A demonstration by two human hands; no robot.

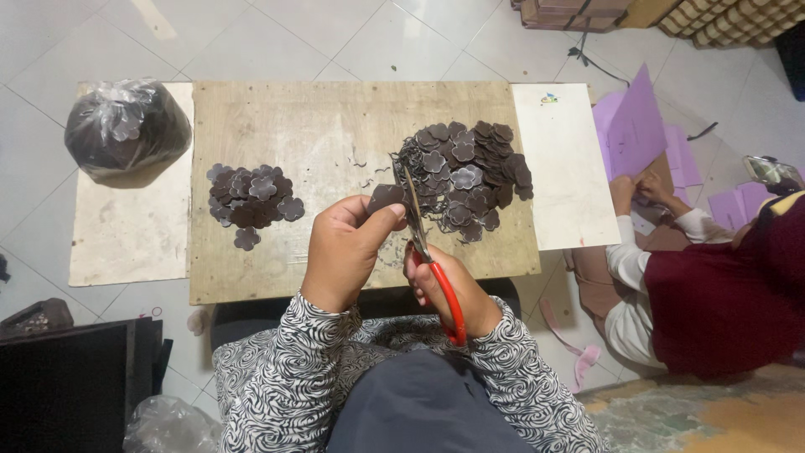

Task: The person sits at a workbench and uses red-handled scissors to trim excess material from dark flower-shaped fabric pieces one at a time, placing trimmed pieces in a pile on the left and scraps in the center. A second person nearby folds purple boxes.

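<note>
The left hand (345, 252) is curled, with its back turned up to the camera. Its thumb and fingers pinch a small dark brown piece (384, 198) and hold it up just above the wooden surface (319, 126). The wrist bends a little to the right, and the sleeve has a black and white swirly pattern.

The right hand (449, 289) sits low, close to the body, closed around the red handles of a pair of scissors (423, 243). The blades point up and away from the person, and they meet the edge of the brown piece. The blades look nearly closed, but it is hard to be sure from here. The two hands are close together, just beside each other, over the near edge of the surface.

On the left part of the surface lies a small pile of brown flower shapes (251, 201). On the right part lies a bigger heap of flower shapes (465, 176), mixed with thin curly scraps. A clear bag (126, 126) full of dark pieces sits on a pale board at the far left. A white board (566, 168) lies along the right side of the surface.

Another person (713, 285) in dark red sits on the floor at the right, with their hands on purple paper sheets (637, 126).
</note>
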